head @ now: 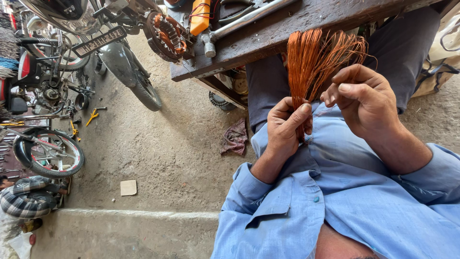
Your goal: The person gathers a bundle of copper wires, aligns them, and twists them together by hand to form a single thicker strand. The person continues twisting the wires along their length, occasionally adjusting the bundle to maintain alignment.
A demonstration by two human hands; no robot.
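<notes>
Left hand (283,128) with fingers closed around copper wire bundle (314,62) at its lower end, right hand (362,98) fingers pinching fine strands beside it, wire fanning up before the bench (287,29), over blue shirt (345,201)

A rough grey concrete floor (158,153), dusty and scuffed, lies in flat daylight and ends at a low raised concrete kerb (124,216). A dark, worn wooden workbench (287,24) crosses the top edge. Parked motorcycles (120,52) crowd the left side — a spoked wheel with a red rim (48,153) lies nearest the kerb. On the floor lie a crumpled maroon rag (235,136) and a small tan cardboard square (128,187).
</notes>
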